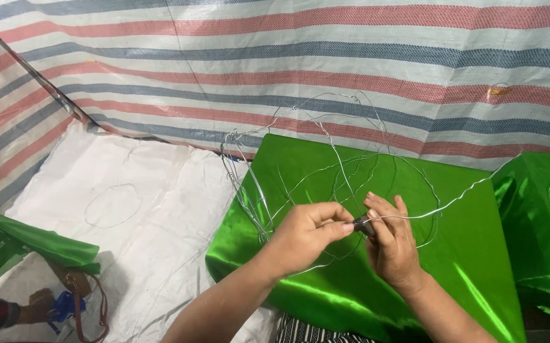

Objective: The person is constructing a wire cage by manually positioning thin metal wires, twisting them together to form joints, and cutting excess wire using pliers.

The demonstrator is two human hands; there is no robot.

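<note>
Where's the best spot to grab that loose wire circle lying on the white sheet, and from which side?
Pinch the loose wire circle at its near arc, coming from above, probably with fingertips. It lies flat on the white sheet with nothing crossing it, so any point on the thin rim would likely serve; the near arc is closest to the left hand.

light: bright, even | glare: sheen on green satin cloth (351, 292) | shadows: soft | focus: sharp

The wire frame (325, 171) lies on the cloth (452, 254) — a tarp wall (351, 57) behind, a wire loop (113, 205) on the sheet (160, 241) to its left.
</note>
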